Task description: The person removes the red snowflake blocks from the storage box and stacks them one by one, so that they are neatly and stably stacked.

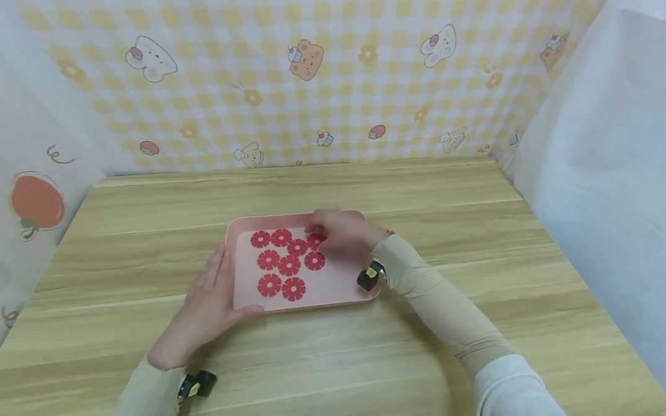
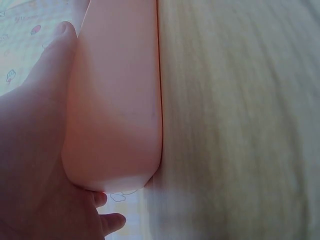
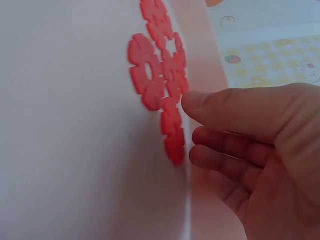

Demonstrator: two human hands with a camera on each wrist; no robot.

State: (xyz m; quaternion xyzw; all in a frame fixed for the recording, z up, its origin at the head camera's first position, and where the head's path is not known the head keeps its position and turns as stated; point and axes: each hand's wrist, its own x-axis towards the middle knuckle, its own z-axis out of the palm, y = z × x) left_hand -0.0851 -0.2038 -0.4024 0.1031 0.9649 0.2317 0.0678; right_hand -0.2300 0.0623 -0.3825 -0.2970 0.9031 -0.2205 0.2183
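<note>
A shallow pink tray (image 1: 244,224) holds several red notched discs (image 1: 269,285) with holes in their centres, lying flat in its left and middle part. My left hand (image 1: 205,297) rests against the tray's near left corner, its thumb along the front edge and its fingers along the left side. Inside the tray, my right hand (image 1: 342,232) reaches over the far side. Its bent thumb and fingers stand about a red disc (image 1: 316,241). In the right wrist view no disc shows lifted between the fingertips (image 3: 192,102).
Just right of the tray, a bit of red (image 1: 390,233) shows past the right wrist, mostly hidden. The tray stands on a wood-grain table (image 1: 317,364). A checked cloth wall (image 1: 339,96) rises behind the table, with pale walls at both sides.
</note>
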